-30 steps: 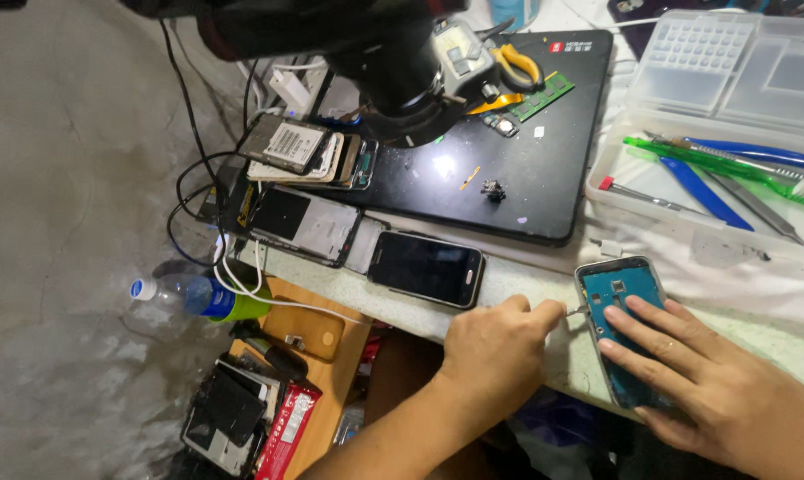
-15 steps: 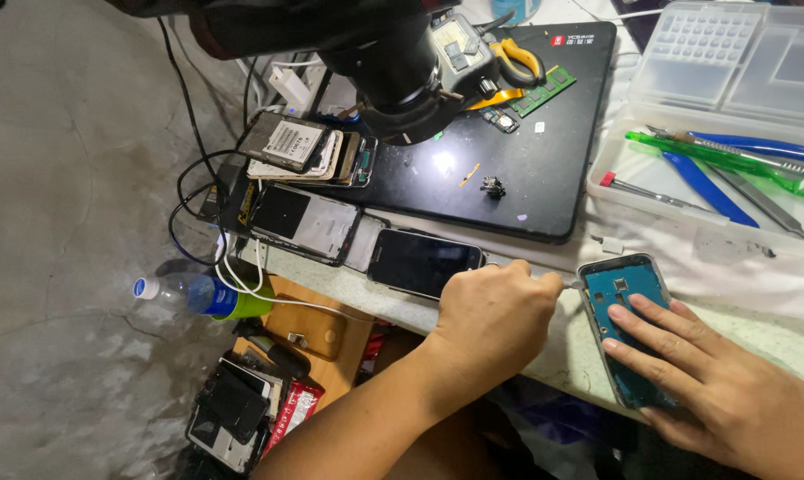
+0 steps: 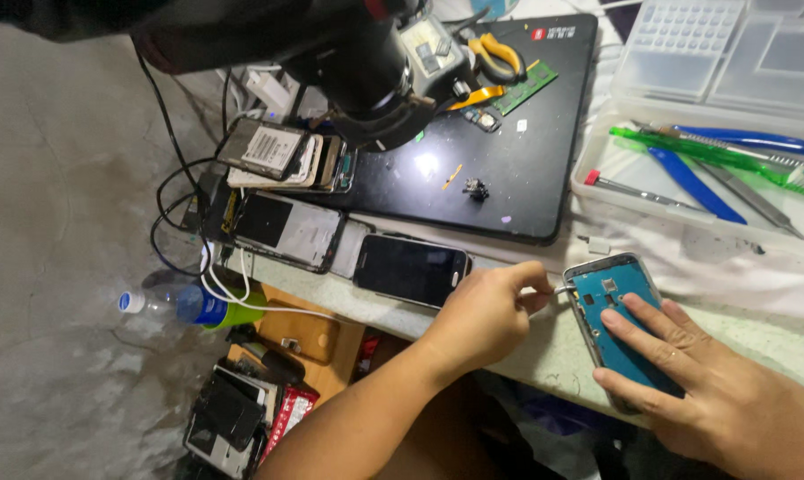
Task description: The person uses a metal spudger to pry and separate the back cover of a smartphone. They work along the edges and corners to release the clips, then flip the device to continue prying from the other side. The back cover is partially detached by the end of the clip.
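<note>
Fingers of the left hand (image 3: 491,316) are curled narrow, pinching a thin white-tipped tool (image 3: 564,289) whose end meets the upper left edge of the opened phone (image 3: 617,324). Fingers of the right hand (image 3: 713,391) lie spread and flat on the phone's exposed blue inner frame, pressing it to the pale worktop (image 3: 544,351); they grip nothing. The phone rests tilted at the near edge of the worktop, its lower end close to the drop; its metal rim surrounds a blue midframe with small openings near the top. Just left of the left hand lies a black-screened smartphone (image 3: 411,268), touching the knuckles or nearly so. Beyond it, a black mat (image 3: 509,151) carries loose small parts, a green circuit strip (image 3: 525,87) and yellow-handled pliers (image 3: 493,52). A clear tray (image 3: 597,182) with blue and green tools stands behind the opened phone, well apart. A dark microscope head (image 3: 366,62) overhangs the mat. Open worktop remains between the tray and the phone. Below the edge, a plastic bottle (image 3: 175,305) lies on the floor.
</note>
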